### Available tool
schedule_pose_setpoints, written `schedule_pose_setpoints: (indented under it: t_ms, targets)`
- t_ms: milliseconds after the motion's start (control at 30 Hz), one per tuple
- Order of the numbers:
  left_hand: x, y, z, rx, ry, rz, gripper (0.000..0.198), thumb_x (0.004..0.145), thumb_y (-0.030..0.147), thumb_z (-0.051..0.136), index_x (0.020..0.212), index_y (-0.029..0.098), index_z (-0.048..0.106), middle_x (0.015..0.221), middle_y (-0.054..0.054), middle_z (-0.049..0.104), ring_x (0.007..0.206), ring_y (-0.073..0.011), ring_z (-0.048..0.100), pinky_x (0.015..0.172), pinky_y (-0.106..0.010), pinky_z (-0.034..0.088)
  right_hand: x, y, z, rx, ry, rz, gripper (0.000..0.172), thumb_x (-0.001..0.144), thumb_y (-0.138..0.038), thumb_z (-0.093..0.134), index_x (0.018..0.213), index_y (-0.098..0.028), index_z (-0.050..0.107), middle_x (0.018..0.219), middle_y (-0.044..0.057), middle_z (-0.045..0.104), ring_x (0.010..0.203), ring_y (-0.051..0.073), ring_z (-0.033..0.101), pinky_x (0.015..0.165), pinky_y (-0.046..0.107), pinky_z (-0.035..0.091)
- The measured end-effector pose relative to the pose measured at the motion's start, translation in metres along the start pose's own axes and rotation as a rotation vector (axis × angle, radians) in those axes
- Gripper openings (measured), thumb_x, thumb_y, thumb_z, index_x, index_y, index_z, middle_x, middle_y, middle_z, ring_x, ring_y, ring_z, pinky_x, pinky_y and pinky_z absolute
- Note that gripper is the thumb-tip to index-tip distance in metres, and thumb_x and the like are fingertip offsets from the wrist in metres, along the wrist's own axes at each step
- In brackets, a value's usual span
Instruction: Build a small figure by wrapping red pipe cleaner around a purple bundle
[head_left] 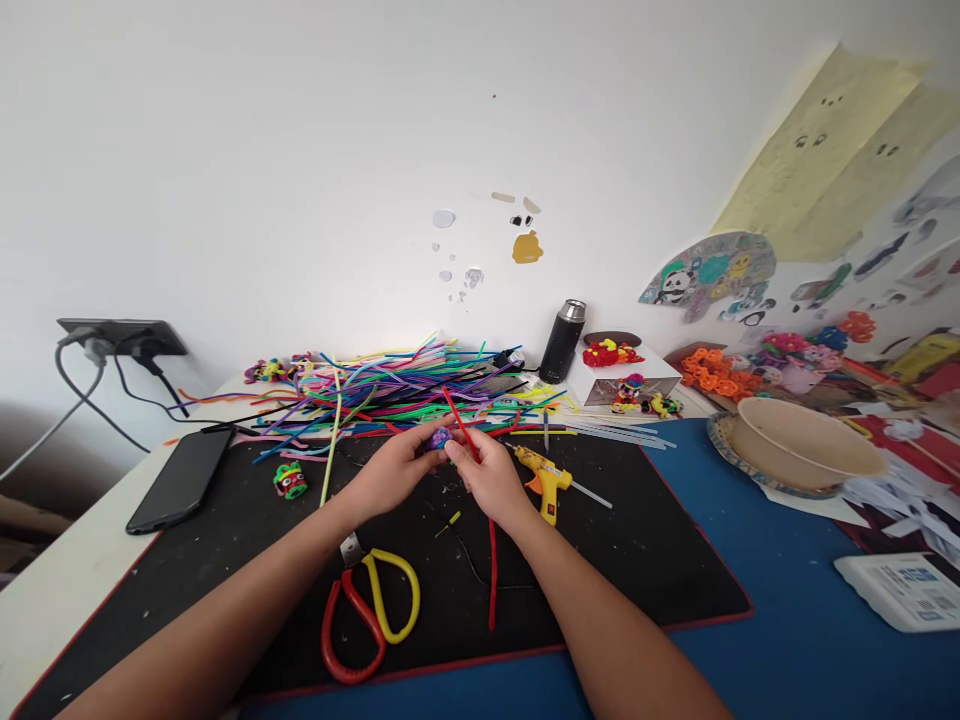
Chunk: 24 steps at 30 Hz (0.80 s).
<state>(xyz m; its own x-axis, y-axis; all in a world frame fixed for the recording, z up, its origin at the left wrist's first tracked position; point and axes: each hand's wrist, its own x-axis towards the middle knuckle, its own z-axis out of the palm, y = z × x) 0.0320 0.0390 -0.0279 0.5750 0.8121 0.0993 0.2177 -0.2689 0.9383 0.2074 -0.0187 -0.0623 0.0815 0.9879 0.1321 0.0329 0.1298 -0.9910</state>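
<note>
Centre frame, the left hand (394,470) is pinching a purple piece (438,439), the right hand (496,482) is gripping a red strip (493,575); light, steady pressure is probably serving best.

White wall (262,150) fills bkgd, lit soft & fairly even, w/ sm. stickers (527,248) mid-wall and pale yellow paper sheets (817,150) up on R. Dk socket panel (169,335) on wall at L, plugs (95,350) in. Table (60,610) up vs. wall, white surface at L, blue at R; area past L edge too dim to ID.
</note>
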Motion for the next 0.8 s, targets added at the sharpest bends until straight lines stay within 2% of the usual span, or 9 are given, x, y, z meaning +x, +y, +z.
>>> schedule_pose_setpoints:
  t_ms: [133,233,400,500,633,800]
  targets:
    - [-0.0017,0.0017,0.0028,0.051,-0.017,0.014,0.054,0.089,0.05,0.073,0.135,0.022,0.073,0.121,-0.012,0.079,0.113,-0.0348,0.07,0.095,-0.043,0.056,0.0001,-0.0015,0.0001,0.007,-0.007,0.011,0.044,0.091,-0.055,0.071,0.115,-0.019,0.074,0.062,-0.004,0.052,0.053,0.014,0.046,0.052,0.026,0.038]
    - [-0.0033,0.0012,0.003,0.065,-0.035,0.011,0.055,0.09,0.048,0.072,0.138,0.021,0.071,0.106,-0.01,0.08,0.102,-0.0321,0.072,0.092,-0.042,0.056,0.001,-0.0016,0.0003,0.058,-0.017,0.024,0.043,0.089,-0.055,0.074,0.111,-0.018,0.074,0.062,-0.006,0.05,0.05,0.011,0.039,0.049,0.025,0.033]
    - [-0.0036,0.0023,-0.0011,-0.172,-0.183,-0.023,0.056,0.091,0.047,0.074,0.14,0.023,0.068,0.125,-0.01,0.075,0.096,-0.0262,0.071,0.091,-0.041,0.058,0.003,-0.0001,-0.0001,0.173,-0.024,0.061,0.048,0.087,-0.061,0.074,0.107,-0.018,0.071,0.057,-0.008,0.045,0.046,0.009,0.034,0.045,0.024,0.026]
    - [-0.0015,0.0039,-0.0014,-0.268,-0.213,-0.025,0.051,0.092,0.047,0.074,0.136,0.022,0.07,0.122,-0.01,0.076,0.096,-0.0264,0.073,0.092,-0.043,0.059,0.0034,0.0001,-0.0009,0.191,-0.007,0.06,0.05,0.088,-0.063,0.073,0.107,-0.018,0.069,0.056,-0.009,0.043,0.045,0.009,0.033,0.044,0.024,0.024]
    - [0.0004,0.0052,0.001,-0.252,-0.123,-0.034,0.057,0.085,0.04,0.081,0.137,0.023,0.067,0.103,-0.006,0.077,0.087,-0.0245,0.073,0.081,-0.039,0.06,0.0034,-0.0006,-0.0016,0.191,0.021,0.067,0.05,0.087,-0.065,0.072,0.104,-0.018,0.068,0.053,-0.011,0.04,0.044,0.009,0.032,0.044,0.024,0.023]
    - [-0.0008,0.0068,0.0009,-0.151,0.025,-0.012,0.067,0.079,0.037,0.085,0.14,0.023,0.063,0.077,0.002,0.066,0.074,-0.0225,0.07,0.066,-0.033,0.056,0.0025,-0.003,-0.0007,0.211,0.012,0.076,0.049,0.087,-0.067,0.072,0.099,-0.019,0.065,0.052,-0.011,0.04,0.044,0.009,0.031,0.044,0.025,0.022]
